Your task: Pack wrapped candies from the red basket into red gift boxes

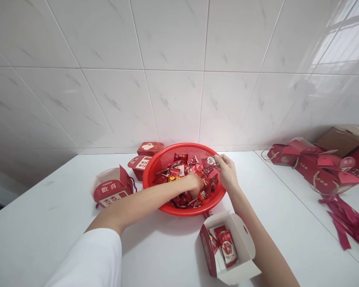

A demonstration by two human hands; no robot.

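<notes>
A red plastic basket (151, 164) is heaped with wrapped candies (179, 171), mostly red. My left hand (195, 184) reaches down into the pile, its fingers hidden among the wrappers. At the basket's right rim, my right hand (226, 169) pinches a dark red candy packet (210, 161) with a white patch and a dark character. In front of the basket, beside my right forearm, an open red box (208, 255) with a white inside holds a few red candies (227, 245).
A red box (112, 187) with its lid flap up stands at left; two more boxes (140, 163) sit behind it against the basket. To the right are several red handled boxes (311, 163), dark red ribbons (347, 219) and a brown carton (341, 139). A tiled wall (179, 107) borders the back.
</notes>
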